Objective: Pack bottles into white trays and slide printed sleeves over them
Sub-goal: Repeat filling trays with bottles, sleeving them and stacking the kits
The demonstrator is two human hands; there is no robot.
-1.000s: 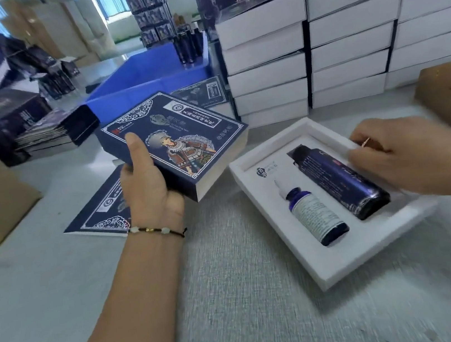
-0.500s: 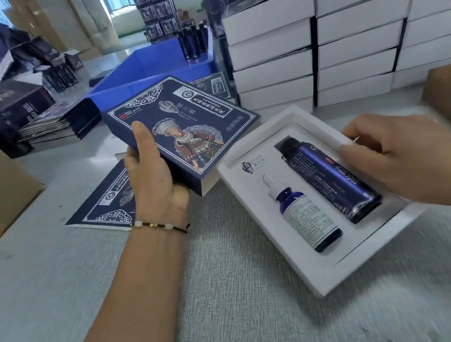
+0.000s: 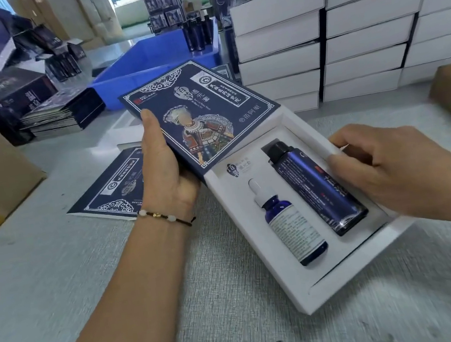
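You're at the sleeving step: both bottles are seated and the sleeve mouth is meeting the tray's far end.

Your left hand (image 3: 166, 168) grips the printed sleeve (image 3: 201, 115) by its left edge, thumb lying flat along the top face, fingers wrapped underneath. Your right hand (image 3: 394, 174) holds the white tray (image 3: 259, 250) by its right wall, fingers curled over the rim; the thumb side is hidden, so I can't tell how firm that hold is.

The tray's near end looks lifted off the grey table (image 3: 117, 275), tilted toward the sleeve. The dropper bottle (image 3: 287, 220) lies in the left slot and the dark blue bottle (image 3: 317, 183) in the right, both flat, caps pointing at the sleeve.

The sleeve's near edge overlaps the tray's far-left corner. Whether that corner is already inside the opening, I can't tell.

Next move, as I judge it: square the sleeve mouth to the tray end, then push the two together. Your right fingers sit on the wall the sleeve must cover, so shift them toward the near end first. A skewed start could jam on a corner.
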